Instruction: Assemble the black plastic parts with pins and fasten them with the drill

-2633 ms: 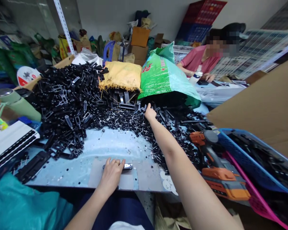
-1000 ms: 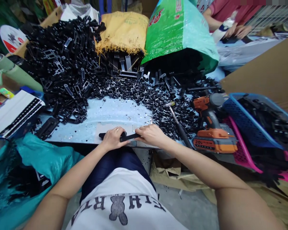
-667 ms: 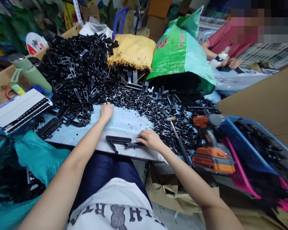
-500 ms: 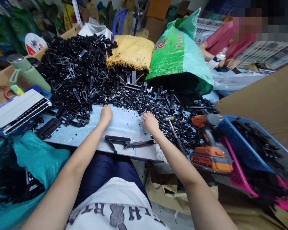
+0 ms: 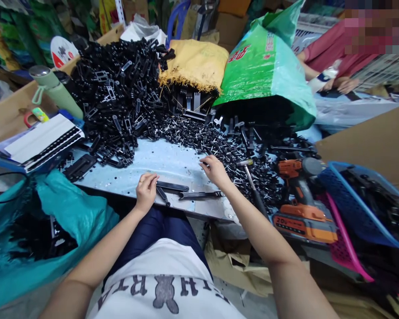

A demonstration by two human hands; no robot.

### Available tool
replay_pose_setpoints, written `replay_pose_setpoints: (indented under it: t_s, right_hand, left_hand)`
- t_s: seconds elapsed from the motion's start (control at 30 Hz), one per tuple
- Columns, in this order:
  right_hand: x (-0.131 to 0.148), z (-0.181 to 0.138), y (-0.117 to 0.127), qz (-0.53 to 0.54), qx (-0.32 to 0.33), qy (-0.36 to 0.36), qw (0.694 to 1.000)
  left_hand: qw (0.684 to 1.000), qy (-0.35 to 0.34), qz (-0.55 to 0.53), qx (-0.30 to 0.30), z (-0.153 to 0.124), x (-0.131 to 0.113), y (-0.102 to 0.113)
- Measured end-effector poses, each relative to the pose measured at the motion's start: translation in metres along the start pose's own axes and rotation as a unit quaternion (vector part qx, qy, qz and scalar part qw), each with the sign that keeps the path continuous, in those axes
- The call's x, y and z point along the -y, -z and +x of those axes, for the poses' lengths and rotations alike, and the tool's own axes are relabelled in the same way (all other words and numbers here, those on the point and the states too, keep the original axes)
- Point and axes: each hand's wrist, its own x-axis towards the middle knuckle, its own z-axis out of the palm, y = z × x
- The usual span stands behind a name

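Note:
My left hand [image 5: 146,189] is closed in a pinch by the table's front edge, beside the left end of a flat black bar [image 5: 173,186]. What its fingertips hold is too small to make out. Fingers pinched, my right hand [image 5: 214,170] is over the blue tabletop at the edge of a heap of small pins with black heads [image 5: 202,137]. A tiny dark piece shows at its fingertips, its kind unclear. Below the hands lie a short black bar [image 5: 162,196] and a forked black part [image 5: 199,195].
Black plastic parts [image 5: 116,97] are piled at the left, near a green bottle [image 5: 61,91]. A hammer [image 5: 252,181], an orange cordless drill [image 5: 299,199] and a blue basket [image 5: 362,199] stand rightward. Behind are a yellow sack [image 5: 196,60] and green sack [image 5: 252,75]. A co-worker's hands [image 5: 346,85] are far right.
My left hand has come back from the far part of the tabletop to the front edge by the black bars. My right hand stays near the pin heap. The view has shifted slightly.

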Motion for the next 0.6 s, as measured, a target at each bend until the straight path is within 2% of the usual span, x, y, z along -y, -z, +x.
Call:
replay_pose_setpoints:
  t_s: [0.07, 0.13, 0.23, 0.33, 0.47, 0.6]
  right_hand:
    - [0.009, -0.014, 0.002, 0.113, 0.012, -0.017, 0.993]
    - [0.019, -0.027, 0.001, 0.226, 0.052, -0.056, 0.971]
    - [0.031, -0.039, -0.004, 0.315, 0.103, -0.087, 0.939]
    - [0.038, -0.044, -0.01, 0.266, 0.09, -0.058, 0.958]
    - [0.043, -0.05, -0.014, 0.114, 0.052, 0.026, 0.992]
    - [0.044, -0.061, -0.022, -0.022, 0.035, 0.137, 0.99]
  left_hand:
    - [0.997, -0.067, 0.033, 0.01, -0.001, -0.001, 0.001]
    - [0.989, -0.134, 0.066, 0.015, -0.002, 0.0, 0.004]
    - [0.974, -0.198, 0.106, 0.008, -0.002, 0.003, 0.007]
    - [0.975, -0.198, 0.103, 0.02, 0.0, 0.005, 0.009]
    - [0.986, -0.147, 0.072, 0.034, 0.004, 0.006, 0.011]
    - [0.987, -0.141, 0.058, 0.052, 0.007, 0.007, 0.015]
